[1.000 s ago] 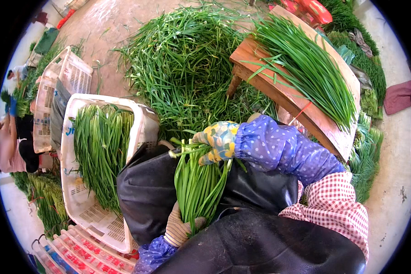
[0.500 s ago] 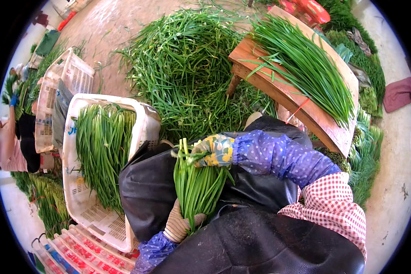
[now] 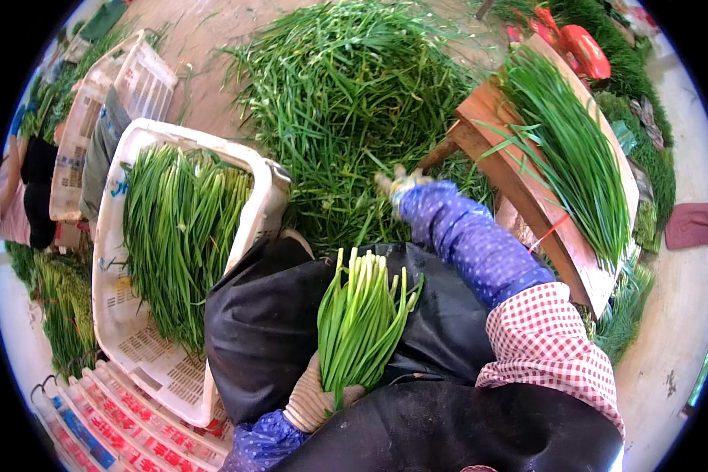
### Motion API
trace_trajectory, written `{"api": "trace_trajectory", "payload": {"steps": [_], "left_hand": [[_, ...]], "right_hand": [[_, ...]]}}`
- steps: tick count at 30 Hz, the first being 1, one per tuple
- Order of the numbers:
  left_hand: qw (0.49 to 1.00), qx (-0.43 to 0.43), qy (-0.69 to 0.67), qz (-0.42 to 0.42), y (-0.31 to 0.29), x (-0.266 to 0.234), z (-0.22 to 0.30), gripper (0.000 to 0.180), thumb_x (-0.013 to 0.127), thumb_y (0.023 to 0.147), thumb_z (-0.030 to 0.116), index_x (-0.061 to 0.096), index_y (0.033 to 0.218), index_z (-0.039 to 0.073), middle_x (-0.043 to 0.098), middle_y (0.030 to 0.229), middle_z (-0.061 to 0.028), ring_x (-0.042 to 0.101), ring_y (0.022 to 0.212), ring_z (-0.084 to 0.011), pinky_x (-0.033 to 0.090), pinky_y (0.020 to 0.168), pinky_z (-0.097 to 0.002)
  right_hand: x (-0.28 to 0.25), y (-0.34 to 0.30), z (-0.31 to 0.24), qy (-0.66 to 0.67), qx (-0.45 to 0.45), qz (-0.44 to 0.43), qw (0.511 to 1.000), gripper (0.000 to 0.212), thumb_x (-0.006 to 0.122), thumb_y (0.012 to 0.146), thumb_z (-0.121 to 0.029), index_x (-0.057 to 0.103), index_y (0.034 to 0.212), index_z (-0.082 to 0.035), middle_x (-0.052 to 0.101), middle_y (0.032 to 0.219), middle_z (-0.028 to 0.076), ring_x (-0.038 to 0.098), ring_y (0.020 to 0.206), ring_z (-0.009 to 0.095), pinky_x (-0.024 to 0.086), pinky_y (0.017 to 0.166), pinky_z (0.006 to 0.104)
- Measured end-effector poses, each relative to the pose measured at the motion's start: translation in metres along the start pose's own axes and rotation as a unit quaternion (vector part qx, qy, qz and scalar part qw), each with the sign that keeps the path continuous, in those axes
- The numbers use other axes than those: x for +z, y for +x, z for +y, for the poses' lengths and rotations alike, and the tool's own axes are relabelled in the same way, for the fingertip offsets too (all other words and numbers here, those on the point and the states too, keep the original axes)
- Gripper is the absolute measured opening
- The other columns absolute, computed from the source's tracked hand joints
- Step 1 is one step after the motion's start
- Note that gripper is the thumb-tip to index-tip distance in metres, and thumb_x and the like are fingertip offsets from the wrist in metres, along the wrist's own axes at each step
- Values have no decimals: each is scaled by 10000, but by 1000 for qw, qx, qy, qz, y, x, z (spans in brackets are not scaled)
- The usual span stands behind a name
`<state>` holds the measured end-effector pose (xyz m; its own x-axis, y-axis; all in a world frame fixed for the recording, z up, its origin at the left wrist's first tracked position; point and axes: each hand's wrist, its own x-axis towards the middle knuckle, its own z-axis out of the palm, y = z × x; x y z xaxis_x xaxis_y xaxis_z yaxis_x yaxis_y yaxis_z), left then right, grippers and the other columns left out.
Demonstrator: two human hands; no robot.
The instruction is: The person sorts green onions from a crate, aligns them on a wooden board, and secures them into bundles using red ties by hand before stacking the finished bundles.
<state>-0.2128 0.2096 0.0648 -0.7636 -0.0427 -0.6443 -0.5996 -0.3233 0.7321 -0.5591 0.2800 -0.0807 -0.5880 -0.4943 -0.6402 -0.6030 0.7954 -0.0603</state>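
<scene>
A bunch of garlic chives [image 3: 359, 315] rests above my lap, its pale cut ends pointing away from me. My left hand [image 3: 316, 403], in a striped knit glove, is closed around the leafy part of the bunch. My right hand [image 3: 403, 184], in a patterned glove, reaches out over the near side of a big heap of loose green leaves [image 3: 346, 102]. Its fingers look spread and slightly blurred, with nothing visible held in them. A black apron [image 3: 448, 417] covers my lap and knees.
On my left stands a white plastic crate [image 3: 106, 275] with chives [image 3: 185, 244] inside. A wooden bench [image 3: 519, 193] at right carries a long pile of chives [image 3: 570, 149]. Red-and-white crates [image 3: 134, 425] sit lower left. Another person [image 3: 16, 189] is at the far left edge.
My right hand has left the top of the bunch and moved forward over the leaf heap, its fingers opening. The left hand keeps its hold, and the cut ends now show uncovered.
</scene>
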Motion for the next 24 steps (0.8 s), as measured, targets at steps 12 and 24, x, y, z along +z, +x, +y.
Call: {"api": "trace_trajectory", "payload": {"steps": [12,24], "left_hand": [[998,11,-34,-45,7,-7,-20,741,673,710,-82,303,1342,32,509,1263,-122,512,1150,-217,425,969,-346],[999,6,-52,-15,-34,-21,-16,688,777,612,43,484,1234,24,579,1181,-96,568,1055,-209,451,912,-344]], "right_hand": [[-35,-89,-79,199,-433,-112,872,236,555,866,-228,608,1081,-149,661,895,44,635,818,208,490,732,337],[-3,-48,16,607,-229,-180,739,302,616,856,-240,576,1080,-42,637,1011,104,622,914,215,531,745,343]]}}
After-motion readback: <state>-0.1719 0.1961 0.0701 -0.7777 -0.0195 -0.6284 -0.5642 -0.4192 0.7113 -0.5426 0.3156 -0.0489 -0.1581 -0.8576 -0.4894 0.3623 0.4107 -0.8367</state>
